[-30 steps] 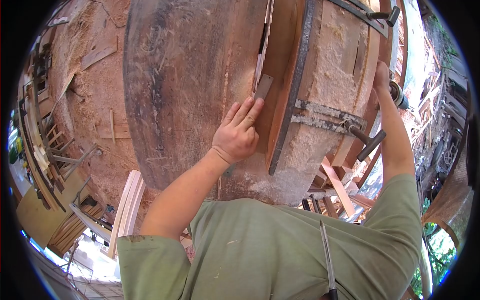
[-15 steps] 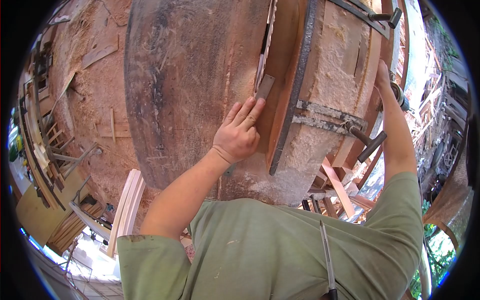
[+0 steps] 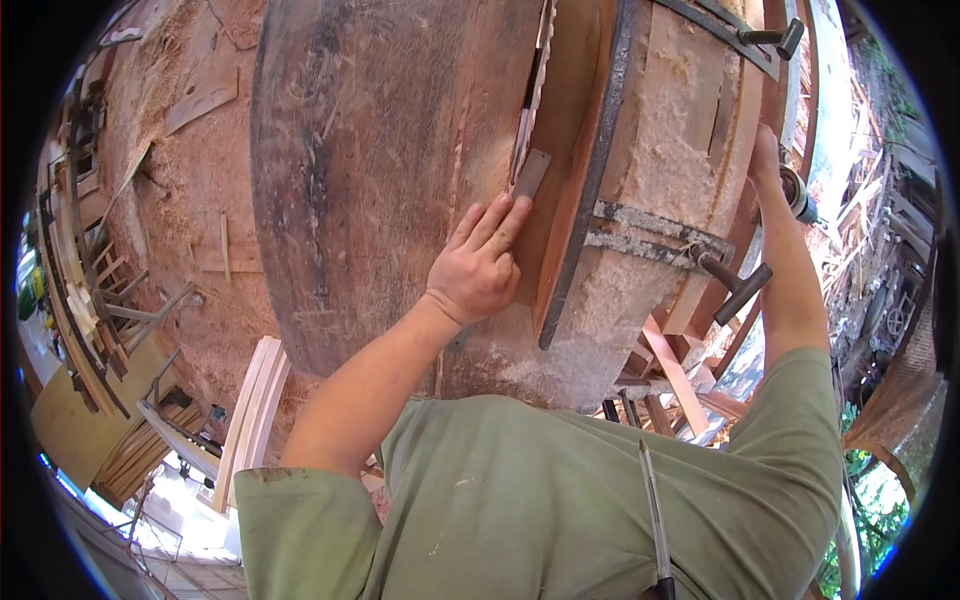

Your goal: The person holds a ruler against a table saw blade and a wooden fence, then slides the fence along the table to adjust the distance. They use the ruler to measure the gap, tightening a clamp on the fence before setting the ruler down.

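Note:
My left hand [image 3: 478, 262] lies near the middle of the view with two fingers stretched out, their tips at the lower end of a small flat metal piece [image 3: 531, 174]. That piece rests over a long reddish-brown board [image 3: 562, 120], beside a thin jagged strip [image 3: 536, 75]. My right hand [image 3: 767, 150] reaches over the far right edge of the work, and its fingers are hidden behind the wood. Just right of my right wrist is part of a round metal tool [image 3: 797, 195]; whether I hold it cannot be seen.
A wide dark worn panel [image 3: 360, 180] fills the centre left. Bar clamps with T-handles [image 3: 742, 292] stand on the right side, over sawdust-covered wood. Pale curved strips [image 3: 252, 420] lean at the lower left. Sawdust and wood scraps cover the floor. A pen-like tool [image 3: 655, 510] hangs on my shirt.
My right arm and the round tool have shifted very slightly. My left hand stays in place at the metal piece.

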The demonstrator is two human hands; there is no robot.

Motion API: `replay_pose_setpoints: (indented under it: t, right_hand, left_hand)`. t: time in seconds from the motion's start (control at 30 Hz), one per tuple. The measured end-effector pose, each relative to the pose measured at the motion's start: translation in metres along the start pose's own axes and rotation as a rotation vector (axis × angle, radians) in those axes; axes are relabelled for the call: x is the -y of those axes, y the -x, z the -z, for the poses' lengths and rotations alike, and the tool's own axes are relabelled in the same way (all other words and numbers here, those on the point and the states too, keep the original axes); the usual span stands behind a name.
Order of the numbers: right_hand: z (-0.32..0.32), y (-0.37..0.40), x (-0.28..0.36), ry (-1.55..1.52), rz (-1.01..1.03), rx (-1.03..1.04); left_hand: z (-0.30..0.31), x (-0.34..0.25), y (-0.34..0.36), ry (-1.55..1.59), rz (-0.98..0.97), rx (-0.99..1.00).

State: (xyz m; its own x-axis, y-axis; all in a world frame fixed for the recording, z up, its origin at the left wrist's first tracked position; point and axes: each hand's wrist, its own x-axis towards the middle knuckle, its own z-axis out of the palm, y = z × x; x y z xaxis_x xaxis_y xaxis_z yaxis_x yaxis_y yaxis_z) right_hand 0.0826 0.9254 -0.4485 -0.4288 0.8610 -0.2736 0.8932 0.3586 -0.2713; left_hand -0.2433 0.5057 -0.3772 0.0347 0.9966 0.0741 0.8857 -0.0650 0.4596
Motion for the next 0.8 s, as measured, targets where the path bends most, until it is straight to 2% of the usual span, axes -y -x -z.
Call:
replay_pose_setpoints:
  t: [0.17,0.27,0.37,0.43,0.47,0.53,0.6,0.67,0.7,0.73,0.77,0.8]
  right_hand:
    - [-0.002,0.003,0.001,-0.067,-0.087,-0.042]
    - [0.0,0.002,0.0,-0.071,-0.033,-0.018]
    - [-0.011,-0.011,-0.028,-0.013,0.065,-0.016]
    - [-0.017,-0.029,-0.043,-0.328,-0.01,-0.091]
    - [-0.007,-0.041,-0.041,-0.32,0.01,-0.094]
    - [0.038,-0.056,-0.019,-0.769,-0.428,-0.305]
    - [0.094,-0.031,0.097,-0.679,-0.111,-0.61]
    - [0.108,-0.001,0.189,-0.718,0.162,-0.551]
    - [0.086,-0.02,0.184,-0.588,0.504,-0.54]
    - [0.089,0.035,0.262,-0.424,0.416,-0.442]
    - [0.078,0.045,0.295,-0.14,0.595,-0.528]
    - [0.05,0.048,0.314,-0.087,0.549,-0.571]
  left_hand:
    - [0.002,-0.001,0.0,-0.002,0.007,0.009]
    - [0.003,0.0,-0.001,-0.009,0.011,0.042]
    - [0.003,-0.001,0.0,-0.004,0.014,0.022]
    - [0.004,0.0,0.0,0.022,-0.001,0.007]
    - [0.004,0.001,0.0,0.019,0.01,-0.011]
    - [0.006,0.0,0.002,0.037,0.001,0.026]
    - [0.008,0.001,0.003,0.048,0.012,0.025]
    - [0.006,-0.001,0.002,0.069,-0.003,0.014]
    - [0.003,0.0,0.003,0.05,-0.006,-0.002]
    - [0.0,0.001,0.005,0.027,-0.008,-0.016]
    - [-0.004,0.001,0.006,0.027,-0.027,-0.033]
    - [-0.007,0.003,0.007,0.033,-0.026,-0.038]
